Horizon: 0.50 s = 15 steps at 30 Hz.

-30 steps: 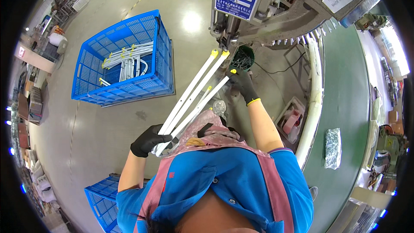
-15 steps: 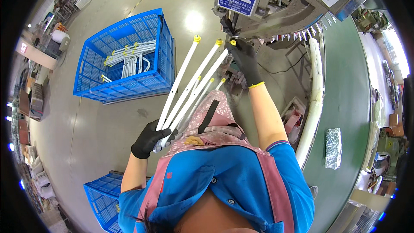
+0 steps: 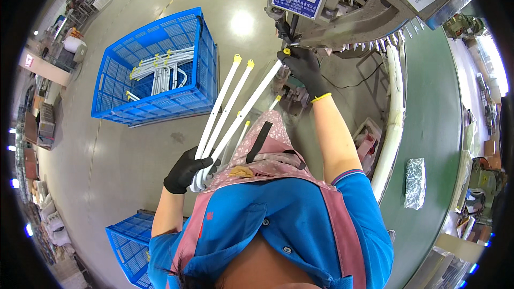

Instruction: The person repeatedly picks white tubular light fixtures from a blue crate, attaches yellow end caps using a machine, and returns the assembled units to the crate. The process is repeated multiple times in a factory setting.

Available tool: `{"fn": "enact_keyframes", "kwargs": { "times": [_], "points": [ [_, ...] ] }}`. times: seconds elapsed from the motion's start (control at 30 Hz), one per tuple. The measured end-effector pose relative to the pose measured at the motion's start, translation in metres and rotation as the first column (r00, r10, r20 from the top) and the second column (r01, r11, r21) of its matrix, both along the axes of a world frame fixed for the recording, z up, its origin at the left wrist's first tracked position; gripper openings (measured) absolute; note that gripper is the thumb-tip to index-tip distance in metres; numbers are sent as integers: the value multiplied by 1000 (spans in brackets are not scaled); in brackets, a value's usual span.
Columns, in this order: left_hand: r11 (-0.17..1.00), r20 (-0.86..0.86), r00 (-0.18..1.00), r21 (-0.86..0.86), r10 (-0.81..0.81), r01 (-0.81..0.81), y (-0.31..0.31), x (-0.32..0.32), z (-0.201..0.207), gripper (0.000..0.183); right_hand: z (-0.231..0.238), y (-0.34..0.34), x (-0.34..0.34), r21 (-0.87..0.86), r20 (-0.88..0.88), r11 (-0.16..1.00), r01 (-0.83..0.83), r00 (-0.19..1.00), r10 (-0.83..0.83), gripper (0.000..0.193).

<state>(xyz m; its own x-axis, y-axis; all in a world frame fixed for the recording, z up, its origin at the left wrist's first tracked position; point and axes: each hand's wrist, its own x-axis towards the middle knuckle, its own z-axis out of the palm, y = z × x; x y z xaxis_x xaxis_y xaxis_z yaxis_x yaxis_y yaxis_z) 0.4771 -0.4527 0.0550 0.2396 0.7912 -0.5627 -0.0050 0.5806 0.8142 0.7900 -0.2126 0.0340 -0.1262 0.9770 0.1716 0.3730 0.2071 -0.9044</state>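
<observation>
My left hand, in a black glove, is closed around the bent lower ends of several white tubes with yellow end pieces. Two of them fan out upward, with their yellow tips free. A third white tube slants to the right, and my gloved right hand grips it just below its yellow end. That end sits close under the working head of a grey metal machine; whether they touch I cannot tell. More yellow tips show lower down, partly in front of my pink apron.
To the left on the floor, a blue plastic crate holds several similar white tubes. Another blue crate stands at lower left. On the right runs a green tabletop with a clear-wrapped packet, beside a long pale padded edge.
The two free tubes have swung left and down, away from the one in my right hand. My right hand stays near the machine head, shifted only slightly.
</observation>
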Motion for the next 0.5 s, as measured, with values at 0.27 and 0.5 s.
{"fn": "enact_keyframes", "kwargs": {
  "times": [0.27,0.5],
  "points": [
    [988,-50,993,106,-104,109,2,-9,2,31,-82,31,7,284,161,953,-101,985,56,19],
    [968,-278,952,175,-126,179,-7,-6,-13,33,-82,-21,-6,38,281,994,103,954,-109,35]
  ]
}}
